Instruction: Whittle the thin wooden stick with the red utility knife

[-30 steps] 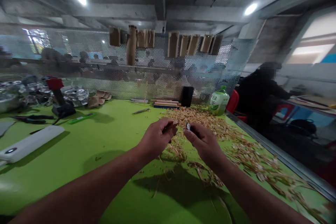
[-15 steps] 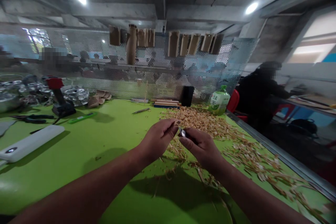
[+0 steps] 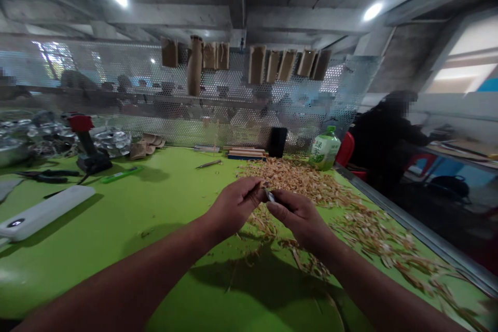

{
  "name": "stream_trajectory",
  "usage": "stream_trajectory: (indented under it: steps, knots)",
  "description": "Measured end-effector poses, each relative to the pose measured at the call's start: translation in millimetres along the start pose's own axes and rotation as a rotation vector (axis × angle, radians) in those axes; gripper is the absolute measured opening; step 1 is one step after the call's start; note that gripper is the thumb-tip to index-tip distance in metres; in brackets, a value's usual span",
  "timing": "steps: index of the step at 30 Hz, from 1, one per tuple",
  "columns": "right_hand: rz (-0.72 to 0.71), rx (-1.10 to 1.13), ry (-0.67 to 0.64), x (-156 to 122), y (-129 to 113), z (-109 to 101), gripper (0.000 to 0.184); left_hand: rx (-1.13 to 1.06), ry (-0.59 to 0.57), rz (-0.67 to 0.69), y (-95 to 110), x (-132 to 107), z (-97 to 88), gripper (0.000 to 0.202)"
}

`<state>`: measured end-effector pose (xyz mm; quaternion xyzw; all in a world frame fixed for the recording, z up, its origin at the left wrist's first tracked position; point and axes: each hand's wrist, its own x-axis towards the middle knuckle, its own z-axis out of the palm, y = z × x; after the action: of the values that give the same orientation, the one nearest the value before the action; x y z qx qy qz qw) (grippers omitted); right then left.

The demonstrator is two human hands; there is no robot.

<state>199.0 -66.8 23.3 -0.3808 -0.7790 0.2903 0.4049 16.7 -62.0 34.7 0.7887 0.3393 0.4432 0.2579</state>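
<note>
My left hand (image 3: pixel 237 202) is closed, its thumb and fingers pinched on a small piece that is mostly hidden; a brownish tip shows at the fingertips. Closed as well, my right hand (image 3: pixel 298 212) grips a small knife (image 3: pixel 270 196) whose short shiny blade points up and left. The blade's tip is at my left fingertips; whether it touches the piece I cannot tell. Both hands are held over the green table (image 3: pixel 175 275). Beneath and behind them lie many curled wood shavings (image 3: pixel 303 179).
Behind the shavings stand a green bottle (image 3: pixel 325 150), a dark phone (image 3: pixel 277 141) and stacked wood strips (image 3: pixel 246 153). On the left are a white device (image 3: pixel 54 211), pliers (image 3: pixel 50 175), a green cutter (image 3: pixel 122 174) and a cordless drill (image 3: pixel 87 142). A person (image 3: pixel 383 135) sits at right.
The knife blade has tilted and shifted slightly toward my left fingertips. My right hand has moved very little; my left hand stays almost in place.
</note>
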Motion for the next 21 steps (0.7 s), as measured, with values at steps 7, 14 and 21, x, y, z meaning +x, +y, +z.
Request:
stream_trajectory:
  steps: [7, 14, 21]
  knots:
    - [0.029, 0.05, -0.025, 0.6, -3.4, 0.4, 0.043, 0.178, -0.018, 0.068, -3.9, -1.8, -6.6, 0.033]
    - [-0.015, -0.038, -0.021, 1.0, -3.1, -0.4, 0.043, 0.245, 0.039, 0.074, -6.3, 0.5, -1.9, 0.035]
    - [-0.08, -0.317, 0.149, -0.3, 5.4, 3.8, 0.038, 0.24, 0.056, 0.016, 0.7, -2.7, 0.5, 0.03]
